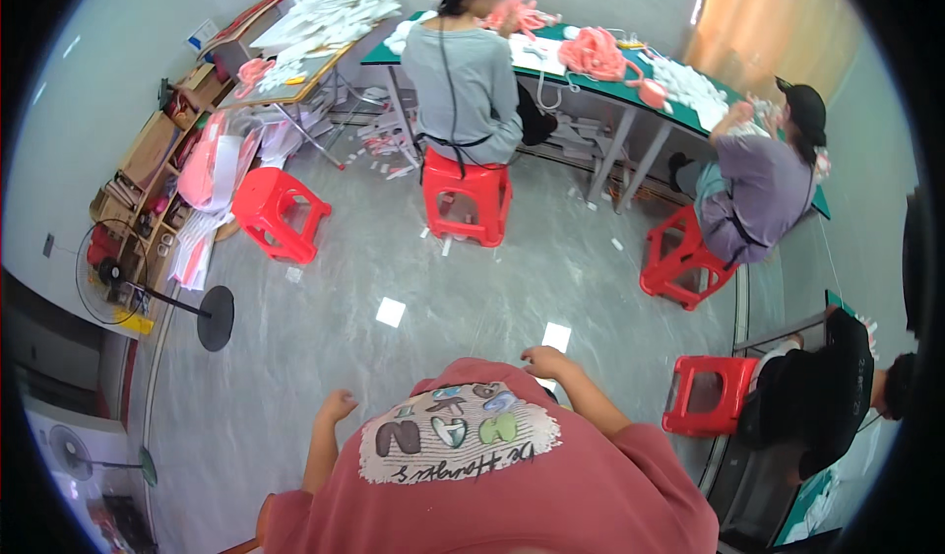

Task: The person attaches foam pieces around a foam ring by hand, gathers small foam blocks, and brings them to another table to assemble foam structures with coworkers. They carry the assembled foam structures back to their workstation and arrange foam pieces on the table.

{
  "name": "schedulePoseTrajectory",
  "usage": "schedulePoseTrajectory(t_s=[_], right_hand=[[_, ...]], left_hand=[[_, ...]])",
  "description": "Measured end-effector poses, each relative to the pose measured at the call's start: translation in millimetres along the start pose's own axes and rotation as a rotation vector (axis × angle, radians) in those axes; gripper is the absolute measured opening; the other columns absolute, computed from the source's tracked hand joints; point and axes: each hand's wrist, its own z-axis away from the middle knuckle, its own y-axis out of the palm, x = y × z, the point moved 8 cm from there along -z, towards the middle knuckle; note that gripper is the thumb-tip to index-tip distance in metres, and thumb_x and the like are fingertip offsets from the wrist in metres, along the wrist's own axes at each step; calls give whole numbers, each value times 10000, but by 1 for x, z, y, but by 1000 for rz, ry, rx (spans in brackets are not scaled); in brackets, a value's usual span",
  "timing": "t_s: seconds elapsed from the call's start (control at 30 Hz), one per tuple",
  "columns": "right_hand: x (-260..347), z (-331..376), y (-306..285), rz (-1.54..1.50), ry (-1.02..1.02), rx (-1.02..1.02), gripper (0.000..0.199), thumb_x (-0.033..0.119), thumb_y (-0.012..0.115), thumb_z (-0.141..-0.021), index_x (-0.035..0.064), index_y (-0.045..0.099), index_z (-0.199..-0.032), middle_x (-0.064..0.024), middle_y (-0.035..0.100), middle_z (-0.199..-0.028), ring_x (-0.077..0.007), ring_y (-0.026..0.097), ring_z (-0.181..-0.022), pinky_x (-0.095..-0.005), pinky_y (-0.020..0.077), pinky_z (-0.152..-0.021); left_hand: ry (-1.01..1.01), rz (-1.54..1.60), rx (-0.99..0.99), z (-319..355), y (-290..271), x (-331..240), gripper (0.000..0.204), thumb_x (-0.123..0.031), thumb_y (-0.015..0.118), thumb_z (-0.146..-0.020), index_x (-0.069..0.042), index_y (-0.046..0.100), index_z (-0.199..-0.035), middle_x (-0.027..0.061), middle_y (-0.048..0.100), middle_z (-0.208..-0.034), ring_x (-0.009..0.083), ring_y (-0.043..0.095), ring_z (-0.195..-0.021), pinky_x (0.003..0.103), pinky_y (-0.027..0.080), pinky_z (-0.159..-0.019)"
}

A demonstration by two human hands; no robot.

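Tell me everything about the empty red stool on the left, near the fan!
The red plastic stool looks moulded in one piece: a squarish seat with a slot-like opening in its middle and four splayed legs joined by side bars. It stands upright on the grey floor, with nobody on it and nothing seen on its seat. It sits beside a cluttered wooden shelf with pink and white sheets leaning nearby, and a black floor fan stands a little nearer the camera. No hand touches it.

We wear a faded red short-sleeved T-shirt (512,495). Its chest carries a pale printed panel (458,434) with grey, white and green block shapes above one line of dark script. Forearms are bare.
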Motion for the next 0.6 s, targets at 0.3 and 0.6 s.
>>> schedulePoseTrajectory(t_s=[0.3,0.6], right_hand=[[213,-166,-29,35,-322,104,372,253,657,-707,92,597,-1037,-123,634,-945,-301,596,-884,-395,469,-756],[228,-296,-29,189,-352,331,396,269,660,-690,92,597,-1039,-139,625,-969,-304,590,-919,-390,466,-773]], left_hand=[[-270,119,-60,31,-58,112,453,-290,680,-687,-31,601,-1050,190,632,-929,313,609,-884,373,477,-785],[-33,219,-87,-108,-131,52,439,-296,658,-717,-31,589,-1061,199,617,-986,281,613,-888,364,482,-763]])
